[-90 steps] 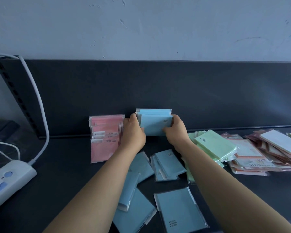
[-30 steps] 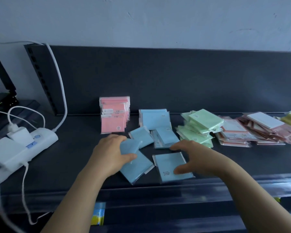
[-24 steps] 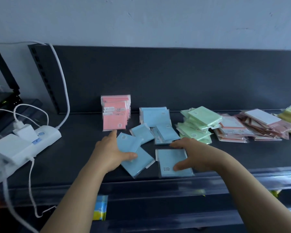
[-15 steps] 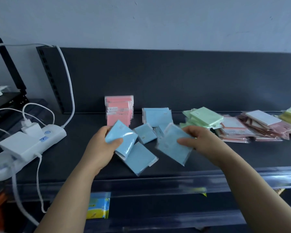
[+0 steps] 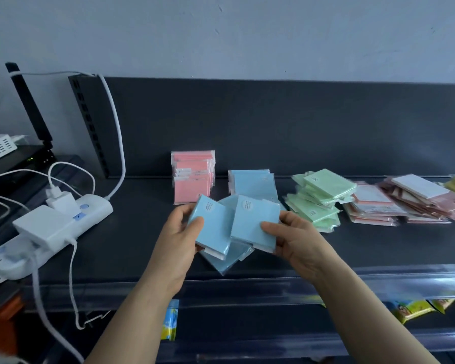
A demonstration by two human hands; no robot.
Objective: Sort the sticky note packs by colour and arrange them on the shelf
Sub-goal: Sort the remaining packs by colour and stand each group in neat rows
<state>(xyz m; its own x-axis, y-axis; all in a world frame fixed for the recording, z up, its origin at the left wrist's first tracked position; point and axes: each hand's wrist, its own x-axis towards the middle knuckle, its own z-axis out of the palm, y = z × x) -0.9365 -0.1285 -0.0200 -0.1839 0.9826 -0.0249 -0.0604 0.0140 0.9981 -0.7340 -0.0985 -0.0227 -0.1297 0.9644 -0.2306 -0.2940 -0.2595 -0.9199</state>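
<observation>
**Two blue packs lifted, their row standing just behind**

The person's left hand (image 5: 177,239) grips one pale blue plastic-wrapped sticky note pack (image 5: 213,229), thumb across its face and fingers behind it. The right hand (image 5: 298,241) pinches a second pale blue pack (image 5: 255,224) the same way. Both packs are held off the dark grey shelf (image 5: 132,248), faces toward the person, long edges roughly upright, and their near edges overlap.

What counts for the next move is the upright row of blue packs (image 5: 252,185) leaning against the back panel. It stands directly beyond the right hand's pack and a little right of the left one, so I'd judge the right hand has the straighter push back. Both packs already stand much as the row does, so little turning seems needed.

One loose blue pack (image 5: 225,261) lies flat beneath the hands, near the front lip. The upright pink row (image 5: 192,177) sits just left of the blue. The green heap (image 5: 318,200) lies to the right, unsorted.
</observation>
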